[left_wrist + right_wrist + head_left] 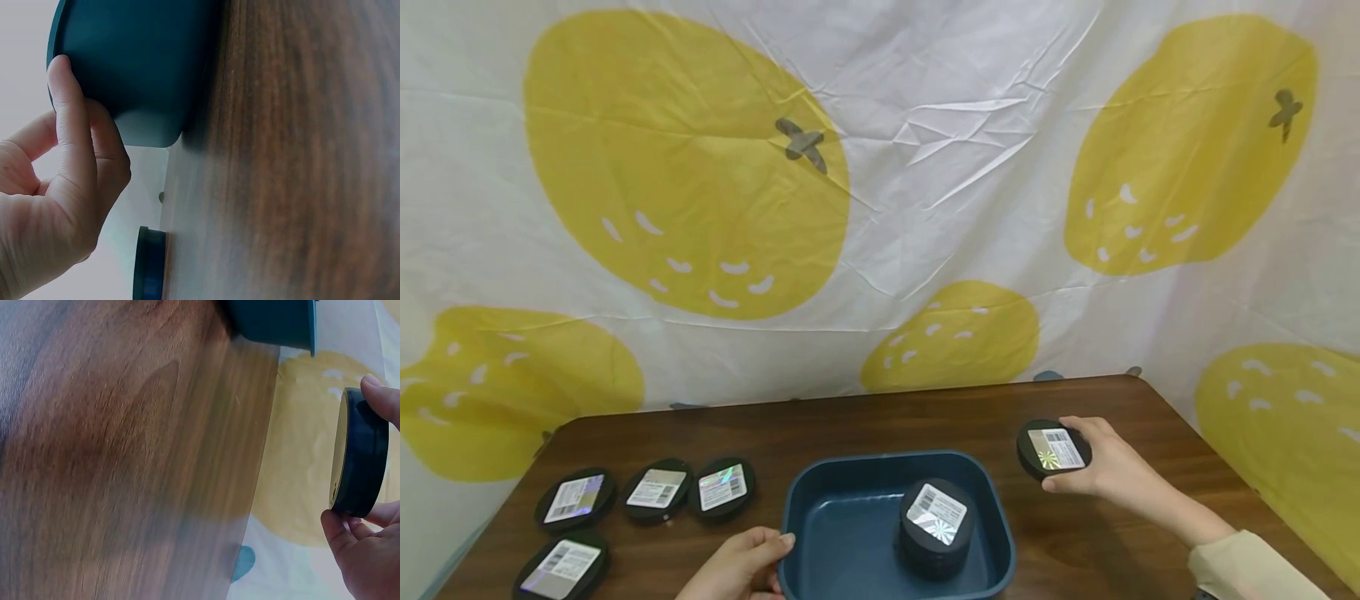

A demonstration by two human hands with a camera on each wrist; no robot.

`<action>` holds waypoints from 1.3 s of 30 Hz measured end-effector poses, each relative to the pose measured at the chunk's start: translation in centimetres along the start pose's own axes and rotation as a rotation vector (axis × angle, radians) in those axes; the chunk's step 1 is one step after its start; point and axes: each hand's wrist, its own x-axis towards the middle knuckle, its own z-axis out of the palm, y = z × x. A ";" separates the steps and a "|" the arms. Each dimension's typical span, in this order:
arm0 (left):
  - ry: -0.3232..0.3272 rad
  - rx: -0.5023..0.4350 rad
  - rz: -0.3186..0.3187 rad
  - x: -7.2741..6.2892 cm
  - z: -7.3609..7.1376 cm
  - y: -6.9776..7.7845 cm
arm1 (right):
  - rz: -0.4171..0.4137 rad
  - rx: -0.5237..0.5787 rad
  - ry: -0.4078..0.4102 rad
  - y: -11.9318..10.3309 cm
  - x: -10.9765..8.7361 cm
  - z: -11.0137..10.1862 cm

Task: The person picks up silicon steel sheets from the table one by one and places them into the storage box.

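Observation:
My right hand point(1093, 462) grips a round black tin point(1054, 450) by its edges, right of the blue tray point(801, 492). In the right wrist view the tin point(365, 453) is held above the tabletop, thumb and fingers at opposite sides. A silver-and-white barcode label covers its upper face. My left hand point(741, 562) pinches the left rim of the tray; in the left wrist view the fingers point(75, 131) lie against the tray's outer wall point(144, 69). Inside the tray, toward its right, black labelled tins point(936, 529) appear stacked; how many cannot be told.
Several similar black tins point(722, 490) lie label-up at the table's left, one nearer the front point(561, 568). The brown wooden table point(880, 425) ends at a white curtain point(955, 208) printed with yellow fruit, which also hangs along the right side.

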 end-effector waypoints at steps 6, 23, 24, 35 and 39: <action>0.000 0.000 0.001 0.0 0.0 0.0 | -0.018 0.016 0.000 -0.7 -0.3 0.3; -0.001 -0.022 -0.018 -0.1 0.0 0.1 | -0.083 0.027 -0.004 -2.7 -0.5 1.0; -0.002 -0.029 -0.020 -0.1 0.0 0.1 | -0.088 0.030 -0.005 -2.9 -0.5 1.1; 0.016 -0.033 -0.013 -0.1 0.1 0.2 | -0.090 0.064 -0.058 -4.7 -0.6 1.3; 0.005 -0.043 -0.008 -0.1 0.0 0.1 | -0.098 0.090 -0.076 -5.3 -0.8 1.6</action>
